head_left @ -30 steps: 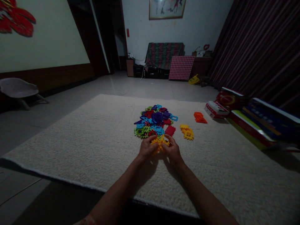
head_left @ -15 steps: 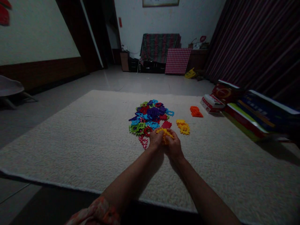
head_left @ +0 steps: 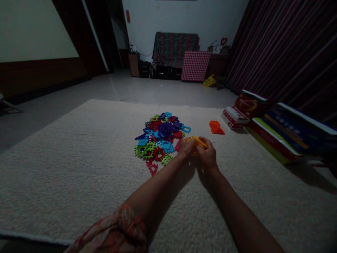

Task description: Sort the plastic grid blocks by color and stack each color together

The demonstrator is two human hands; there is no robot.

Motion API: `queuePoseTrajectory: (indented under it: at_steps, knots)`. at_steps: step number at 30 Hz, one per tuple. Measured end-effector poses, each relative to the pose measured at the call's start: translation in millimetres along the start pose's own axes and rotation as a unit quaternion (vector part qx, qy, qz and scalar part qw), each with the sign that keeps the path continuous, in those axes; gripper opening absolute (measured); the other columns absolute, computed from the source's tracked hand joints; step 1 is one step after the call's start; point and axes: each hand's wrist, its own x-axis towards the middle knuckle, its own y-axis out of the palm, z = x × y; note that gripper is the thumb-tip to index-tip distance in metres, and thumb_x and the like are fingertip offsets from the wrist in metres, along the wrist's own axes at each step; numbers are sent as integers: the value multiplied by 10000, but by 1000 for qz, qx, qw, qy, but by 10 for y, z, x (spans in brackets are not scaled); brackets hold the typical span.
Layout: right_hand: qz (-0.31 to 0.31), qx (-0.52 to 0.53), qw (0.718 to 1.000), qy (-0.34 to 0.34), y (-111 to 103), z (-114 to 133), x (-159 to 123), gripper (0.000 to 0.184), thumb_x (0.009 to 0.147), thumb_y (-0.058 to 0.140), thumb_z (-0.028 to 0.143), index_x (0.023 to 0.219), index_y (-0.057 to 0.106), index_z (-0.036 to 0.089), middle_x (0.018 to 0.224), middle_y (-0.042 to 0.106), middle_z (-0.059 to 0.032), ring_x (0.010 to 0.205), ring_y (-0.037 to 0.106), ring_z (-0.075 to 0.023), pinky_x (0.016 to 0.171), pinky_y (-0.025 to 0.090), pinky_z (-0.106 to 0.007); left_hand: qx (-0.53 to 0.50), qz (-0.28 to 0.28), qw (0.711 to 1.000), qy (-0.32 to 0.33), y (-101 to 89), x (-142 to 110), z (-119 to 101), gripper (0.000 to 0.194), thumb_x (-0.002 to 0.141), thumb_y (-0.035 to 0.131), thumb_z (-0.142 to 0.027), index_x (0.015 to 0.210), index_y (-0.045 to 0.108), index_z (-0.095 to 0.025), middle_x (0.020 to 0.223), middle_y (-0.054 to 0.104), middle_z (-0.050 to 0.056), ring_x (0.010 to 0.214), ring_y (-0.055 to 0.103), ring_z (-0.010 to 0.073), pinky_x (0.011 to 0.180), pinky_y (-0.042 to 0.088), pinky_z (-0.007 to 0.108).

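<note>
My left hand (head_left: 186, 147) and my right hand (head_left: 207, 154) are close together, both closed on yellow notched plastic building pieces (head_left: 196, 140). How many pieces they hold is hard to make out. Just left of my hands lies a loose pile of notched building pieces (head_left: 165, 130) in purple, blue, green and red. A pink triangular piece (head_left: 152, 168) lies at the pile's near edge, with a green square piece (head_left: 166, 160) beside it. Part of a red piece (head_left: 178, 144) is covered by my left hand.
A small orange stack of pieces (head_left: 216, 127) sits to the right on the pale quilted mat (head_left: 79, 158). Farther right stand a small red-and-white box (head_left: 235, 117) and larger boxes (head_left: 297, 130). A covered cabinet (head_left: 168, 72) is at the far wall.
My hands have moved right, away from the pile, with the yellow pieces. They now cover the place where the loose yellow pieces lay. The view has tilted down and turned slightly right.
</note>
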Motion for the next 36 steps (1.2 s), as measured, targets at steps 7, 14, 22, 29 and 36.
queuePoseTrajectory:
  at_steps: [7, 14, 22, 29, 36]
  knots:
    - [24, -277, 945, -173, -209, -205, 77, 472, 731, 552, 231, 1196, 623, 186, 1263, 572, -166, 1180, 539, -317, 1019, 450, -494, 119, 10, 985, 127, 38, 238, -45, 319, 781, 540, -128, 1037, 728, -153, 1040, 740, 71, 1027, 668, 206, 955, 505, 299]
    - [64, -393, 889, -225, -104, -204, -182, 406, 839, 532, 255, 1228, 622, 180, 1307, 628, -166, 1237, 508, -336, 1038, 324, -504, 75, 35, 992, 98, 45, 318, 133, 482, 763, 498, -62, 1192, 709, -122, 1194, 729, 116, 1089, 682, 215, 1009, 516, 344]
    - [67, -392, 888, -231, -64, -205, -177, 251, 852, 587, 271, 1081, 660, 196, 1170, 701, -119, 1153, 545, -316, 993, 337, -463, 320, -35, 919, 230, -128, 810, -90, 428, 822, 483, -41, 1141, 746, -155, 1174, 735, 102, 1113, 665, 221, 1074, 468, 351]
    - [72, -382, 888, -244, -50, -240, -93, 187, 854, 590, 231, 1017, 678, 204, 1131, 713, -110, 1138, 561, -309, 981, 341, -457, 543, 102, 781, 290, -69, 1246, 19, 397, 876, 519, -153, 1229, 695, -197, 1292, 638, 114, 1207, 542, 248, 1023, 443, 374]
    - [124, -374, 884, -250, -46, -197, -10, 178, 869, 596, 236, 1019, 689, 216, 1093, 717, -84, 1121, 552, -299, 944, 333, -447, 632, 133, 704, 295, -283, 1376, -43, 294, 927, 461, -189, 1040, 731, -221, 1268, 617, 102, 1237, 467, 265, 1010, 392, 414]
